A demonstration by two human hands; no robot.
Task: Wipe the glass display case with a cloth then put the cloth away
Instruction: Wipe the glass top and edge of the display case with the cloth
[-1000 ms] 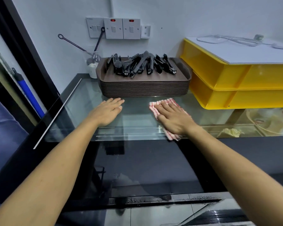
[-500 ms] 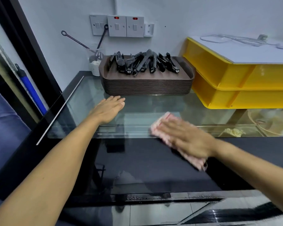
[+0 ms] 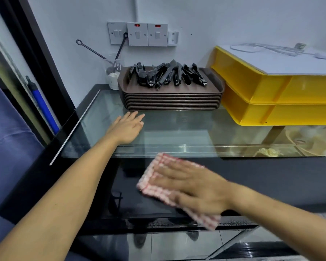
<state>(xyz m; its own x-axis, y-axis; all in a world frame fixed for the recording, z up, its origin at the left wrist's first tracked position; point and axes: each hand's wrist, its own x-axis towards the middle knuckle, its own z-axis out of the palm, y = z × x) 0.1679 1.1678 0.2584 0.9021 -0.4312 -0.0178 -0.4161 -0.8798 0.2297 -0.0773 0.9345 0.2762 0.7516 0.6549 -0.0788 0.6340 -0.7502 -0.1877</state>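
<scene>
- The right hand [image 3: 193, 187] lies flat, fingers spread, its grip pressing a red-and-white checked cloth [image 3: 158, 187] against the dark front glass of the display case [image 3: 177, 136], near its front edge.
- The left hand [image 3: 127, 128] rests open and empty, palm down, on the case's glass top, toward its left edge.
- Just beyond its fingertips, a stack of brown trays [image 3: 171, 99] carrying black tongs [image 3: 167, 74] stands at the back edge.
- Yellow bins [image 3: 275, 98] fill the back right corner.

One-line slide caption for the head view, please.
Right hand presses a red-and-white checked cloth on the glass display case; left hand rests flat.
</scene>
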